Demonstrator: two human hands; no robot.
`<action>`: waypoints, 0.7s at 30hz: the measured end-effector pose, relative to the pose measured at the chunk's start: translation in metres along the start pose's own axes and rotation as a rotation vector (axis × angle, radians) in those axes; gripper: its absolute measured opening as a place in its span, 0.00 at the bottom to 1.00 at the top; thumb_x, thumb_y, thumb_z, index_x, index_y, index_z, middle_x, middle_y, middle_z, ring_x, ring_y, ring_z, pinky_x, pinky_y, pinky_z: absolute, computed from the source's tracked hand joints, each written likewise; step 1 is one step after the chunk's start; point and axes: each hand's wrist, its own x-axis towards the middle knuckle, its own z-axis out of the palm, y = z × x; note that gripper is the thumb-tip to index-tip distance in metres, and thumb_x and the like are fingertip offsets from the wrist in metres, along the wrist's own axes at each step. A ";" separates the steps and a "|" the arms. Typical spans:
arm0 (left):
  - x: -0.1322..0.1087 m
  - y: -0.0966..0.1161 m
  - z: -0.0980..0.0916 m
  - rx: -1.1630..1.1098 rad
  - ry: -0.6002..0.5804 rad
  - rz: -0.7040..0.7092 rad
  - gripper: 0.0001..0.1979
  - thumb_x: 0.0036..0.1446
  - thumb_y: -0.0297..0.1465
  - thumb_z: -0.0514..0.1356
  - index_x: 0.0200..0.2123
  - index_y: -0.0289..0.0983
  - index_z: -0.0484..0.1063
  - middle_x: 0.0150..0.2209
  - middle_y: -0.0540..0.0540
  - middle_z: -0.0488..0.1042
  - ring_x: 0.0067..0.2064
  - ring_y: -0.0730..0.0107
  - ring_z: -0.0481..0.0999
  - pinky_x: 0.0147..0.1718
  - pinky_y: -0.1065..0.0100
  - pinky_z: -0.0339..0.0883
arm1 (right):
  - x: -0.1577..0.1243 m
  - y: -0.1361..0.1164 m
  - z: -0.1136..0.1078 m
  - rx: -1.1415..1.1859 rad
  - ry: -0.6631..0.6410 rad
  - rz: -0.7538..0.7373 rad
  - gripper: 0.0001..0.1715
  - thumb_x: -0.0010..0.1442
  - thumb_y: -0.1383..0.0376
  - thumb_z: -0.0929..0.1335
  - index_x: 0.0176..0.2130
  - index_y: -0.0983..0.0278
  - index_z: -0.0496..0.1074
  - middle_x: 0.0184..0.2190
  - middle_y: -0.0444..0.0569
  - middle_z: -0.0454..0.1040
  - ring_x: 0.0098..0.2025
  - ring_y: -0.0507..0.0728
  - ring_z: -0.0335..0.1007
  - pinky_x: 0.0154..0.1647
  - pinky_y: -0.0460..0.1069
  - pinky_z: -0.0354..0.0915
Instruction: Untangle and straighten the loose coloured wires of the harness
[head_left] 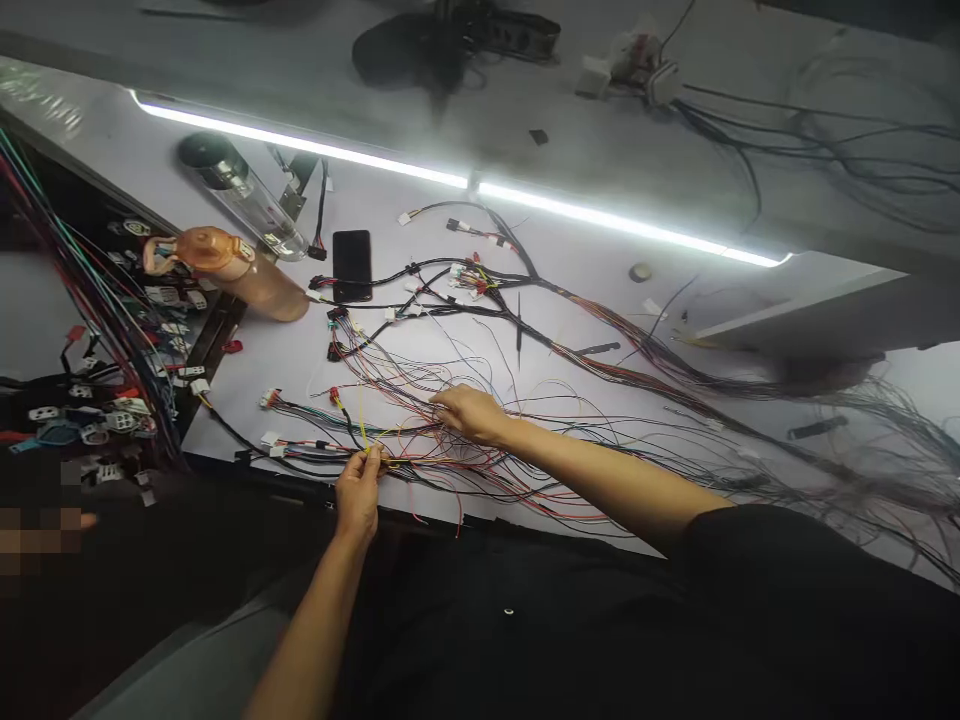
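A spread of thin coloured wires [480,440] lies across the white table [570,300], joined to taped black harness branches [525,290] with small white connectors. My left hand [358,490] sits at the table's near edge, its fingertips pinched on a yellow wire [363,432] among the bundle. My right hand [471,412] reaches forward and rests flat on the loose wires, fingers among the strands; whether it grips any of them I cannot tell.
An orange bottle [240,272] and a clear bottle [244,195] lie at the left, next to a black phone [352,264]. A rack of connectors and hanging wires [105,340] stands far left. A light strip [465,180] runs across the back.
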 end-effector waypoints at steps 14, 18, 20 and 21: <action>0.004 0.000 0.000 -0.169 -0.004 -0.100 0.26 0.36 0.45 0.71 0.32 0.33 0.70 0.30 0.49 0.72 0.35 0.72 0.72 0.38 0.68 0.67 | 0.001 0.013 0.011 0.084 0.143 0.397 0.14 0.63 0.57 0.62 0.39 0.60 0.74 0.39 0.45 0.76 0.39 0.55 0.69 0.38 0.48 0.59; 0.007 -0.001 0.001 -0.147 -0.002 -0.092 0.24 0.38 0.45 0.70 0.31 0.33 0.70 0.30 0.49 0.72 0.33 0.73 0.72 0.37 0.66 0.68 | -0.014 0.024 0.013 0.158 0.236 0.444 0.14 0.62 0.56 0.63 0.38 0.60 0.74 0.39 0.44 0.76 0.40 0.54 0.68 0.37 0.48 0.58; 0.008 -0.003 0.001 -0.133 -0.014 -0.087 0.24 0.38 0.45 0.69 0.31 0.33 0.69 0.29 0.49 0.71 0.32 0.73 0.71 0.36 0.66 0.68 | -0.022 0.027 0.015 0.198 0.276 0.451 0.14 0.62 0.56 0.63 0.37 0.60 0.74 0.38 0.44 0.75 0.39 0.53 0.67 0.36 0.47 0.57; 0.009 -0.004 0.001 -0.129 -0.020 -0.085 0.24 0.38 0.45 0.69 0.31 0.33 0.69 0.29 0.49 0.71 0.32 0.73 0.71 0.36 0.67 0.68 | -0.026 0.029 0.016 0.218 0.296 0.456 0.14 0.62 0.56 0.63 0.36 0.60 0.74 0.37 0.44 0.75 0.39 0.52 0.67 0.36 0.47 0.57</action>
